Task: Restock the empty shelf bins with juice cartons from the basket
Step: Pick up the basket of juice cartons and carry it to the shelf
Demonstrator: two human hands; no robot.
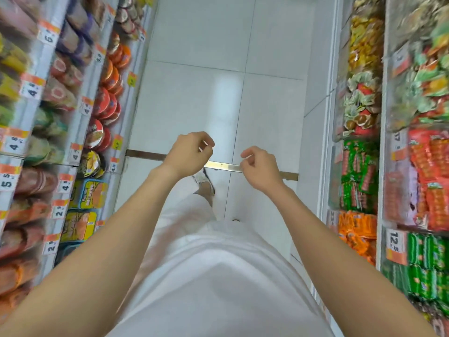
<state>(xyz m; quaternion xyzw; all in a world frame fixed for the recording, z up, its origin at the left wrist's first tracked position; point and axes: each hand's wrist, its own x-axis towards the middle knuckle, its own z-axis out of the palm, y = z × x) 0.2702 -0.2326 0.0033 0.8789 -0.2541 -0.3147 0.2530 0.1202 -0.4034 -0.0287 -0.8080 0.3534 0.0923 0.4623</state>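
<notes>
I look down a shop aisle at my own arms. My left hand (190,153) hangs over the white tiled floor with its fingers loosely curled and nothing in it. My right hand (258,166) is a little to the right at about the same height, also loosely curled and holding nothing. The two hands are apart. No juice carton, basket or empty bin is in view.
Shelves on the left (80,110) hold bowl and cup noodles behind orange price tags. Shelves on the right (359,152) hold bagged snacks and noodle packs. A metal floor strip (223,165) crosses the aisle under my hands. My foot (205,182) steps forward on the white tile.
</notes>
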